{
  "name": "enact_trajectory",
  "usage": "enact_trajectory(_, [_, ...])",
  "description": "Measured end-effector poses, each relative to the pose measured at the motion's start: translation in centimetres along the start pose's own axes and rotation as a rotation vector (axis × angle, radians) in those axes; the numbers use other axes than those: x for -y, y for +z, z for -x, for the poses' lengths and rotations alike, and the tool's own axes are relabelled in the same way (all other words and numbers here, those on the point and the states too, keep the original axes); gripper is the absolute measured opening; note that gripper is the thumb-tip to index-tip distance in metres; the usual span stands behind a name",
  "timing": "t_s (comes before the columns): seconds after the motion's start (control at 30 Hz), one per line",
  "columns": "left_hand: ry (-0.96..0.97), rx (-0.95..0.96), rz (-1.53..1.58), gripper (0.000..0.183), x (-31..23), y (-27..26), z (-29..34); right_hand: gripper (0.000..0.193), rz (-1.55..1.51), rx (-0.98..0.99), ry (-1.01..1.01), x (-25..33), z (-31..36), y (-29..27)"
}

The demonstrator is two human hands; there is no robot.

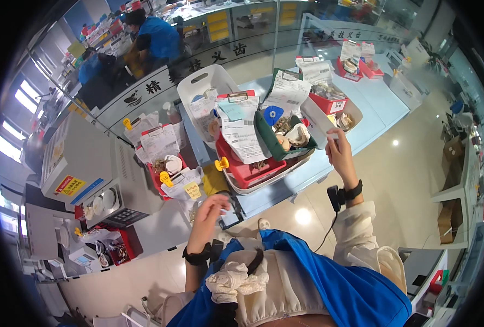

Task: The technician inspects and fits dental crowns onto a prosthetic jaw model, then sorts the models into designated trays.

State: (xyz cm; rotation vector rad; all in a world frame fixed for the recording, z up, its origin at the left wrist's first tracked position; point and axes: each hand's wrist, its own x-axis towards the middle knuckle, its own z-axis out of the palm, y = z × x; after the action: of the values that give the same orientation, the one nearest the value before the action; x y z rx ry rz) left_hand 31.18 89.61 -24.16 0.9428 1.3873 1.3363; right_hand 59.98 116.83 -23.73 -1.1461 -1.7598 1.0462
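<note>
Over the front of the light blue table, my left hand (212, 211) hovers with its fingers loosely bent and nothing seen in them. Close by is a black-edged object (234, 213) at the table corner. My right hand (338, 148) is raised beside the right side of a white plastic bin (322, 133), fingers apart and holding nothing visible. In the white bins stand a red tray (237, 172) with a paper form (243, 136) clipped to it and a green tray (267, 131). Plaster dental models (298, 134) and a blue round piece (273, 113) lie in the green tray.
Left of the bins, another red tray (153, 177) holds papers and a white plaster piece (173, 163). A grey boxy machine (84, 158) stands farther left. More red trays (349, 71) sit at the far right of the table. Behind a glass partition (198, 68), people in blue sit working.
</note>
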Motion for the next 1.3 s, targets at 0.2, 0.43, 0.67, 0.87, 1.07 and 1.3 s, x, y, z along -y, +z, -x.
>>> enact_trajectory(0.2, [-0.147,-0.254,-0.096,0.023,1.6,-0.6,1.1,0.009,0.088,0.106,-0.107,-2.2,-4.8,0.3])
enact_trajectory(0.43, [-0.109,-0.321,-0.177,0.023,0.2,1.4,-0.5,0.017,0.213,0.301,-0.095,-5.0,-7.3,1.3])
enact_trajectory(0.67, [-0.108,-0.33,-0.227,0.023,0.5,1.7,-1.5,0.018,0.21,0.388,-0.13,-5.6,-8.2,1.2])
enact_trajectory(0.87, [-0.126,-0.319,-0.209,0.023,0.4,1.9,-2.6,0.02,0.22,0.327,-0.173,-4.9,-7.4,1.3])
enact_trajectory(1.07, [-0.118,-0.228,-0.156,0.024,0.9,2.5,-3.6,0.022,0.236,0.282,-0.213,-4.2,-7.0,1.3])
enact_trajectory(1.3, [-0.13,-0.186,-0.141,0.024,1.1,2.9,-4.5,0.03,0.31,0.272,-0.12,-1.8,-4.9,1.7])
